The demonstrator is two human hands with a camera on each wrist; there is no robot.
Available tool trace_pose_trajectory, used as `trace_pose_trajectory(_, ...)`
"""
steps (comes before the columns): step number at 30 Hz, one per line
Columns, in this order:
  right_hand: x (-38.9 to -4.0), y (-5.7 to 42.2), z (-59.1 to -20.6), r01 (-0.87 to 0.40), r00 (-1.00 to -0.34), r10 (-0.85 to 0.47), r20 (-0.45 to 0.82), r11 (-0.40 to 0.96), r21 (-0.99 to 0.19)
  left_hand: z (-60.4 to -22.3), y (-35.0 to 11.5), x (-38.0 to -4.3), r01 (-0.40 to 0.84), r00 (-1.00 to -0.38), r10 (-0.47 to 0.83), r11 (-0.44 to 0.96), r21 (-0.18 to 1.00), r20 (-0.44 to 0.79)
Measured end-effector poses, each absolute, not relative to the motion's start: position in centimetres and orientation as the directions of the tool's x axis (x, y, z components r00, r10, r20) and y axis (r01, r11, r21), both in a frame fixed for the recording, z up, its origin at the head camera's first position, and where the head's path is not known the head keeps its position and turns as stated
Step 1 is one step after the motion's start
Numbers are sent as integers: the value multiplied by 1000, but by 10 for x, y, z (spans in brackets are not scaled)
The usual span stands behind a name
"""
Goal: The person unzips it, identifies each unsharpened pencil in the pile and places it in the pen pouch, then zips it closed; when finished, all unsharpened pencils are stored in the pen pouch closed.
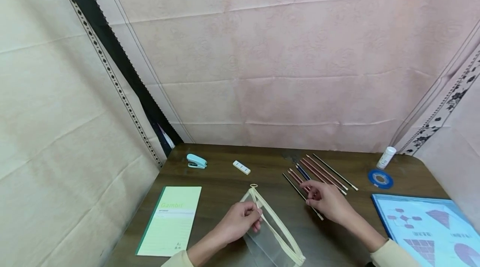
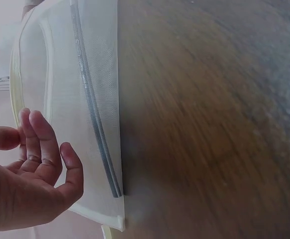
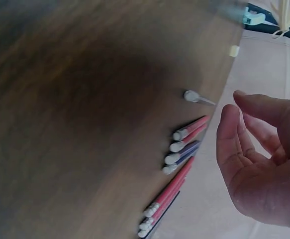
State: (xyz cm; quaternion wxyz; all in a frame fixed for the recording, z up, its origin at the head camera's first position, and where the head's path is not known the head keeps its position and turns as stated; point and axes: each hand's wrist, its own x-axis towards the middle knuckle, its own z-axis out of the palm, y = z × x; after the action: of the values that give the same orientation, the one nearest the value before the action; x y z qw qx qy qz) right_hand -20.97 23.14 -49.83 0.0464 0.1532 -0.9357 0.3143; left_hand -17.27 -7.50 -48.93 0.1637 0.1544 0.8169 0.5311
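A see-through mesh pouch [image 1: 264, 244] with a cream zip edge hangs from my left hand [image 1: 240, 222], which pinches that edge between thumb and fingers. Two dark pencils [image 2: 97, 124] show through the mesh in the left wrist view. My right hand [image 1: 331, 202] hovers over the near ends of a row of pencils, its fingers loosely bent and nothing between them. The row has several red pencils [image 3: 169, 194], blue pencils [image 3: 184, 152] and a dark pencil [image 1: 292, 184] lying apart at the left side. White-tipped ends show in the right wrist view.
A green notebook [image 1: 170, 221] lies left of the pouch. Behind are a light-blue stapler [image 1: 196, 161] and a white eraser [image 1: 241, 167]. To the right sit a glue stick [image 1: 386, 158], a blue tape roll [image 1: 380, 178] and a blue folder [image 1: 423, 225]. Cloth walls enclose the table.
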Motion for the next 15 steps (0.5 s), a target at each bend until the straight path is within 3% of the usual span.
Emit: trace_pose_trajectory(15, -213, 240, -513, -341, -938, -323, 129, 780, -525, -490, -75, -172, 89, -876, 471, 370, 925, -104)
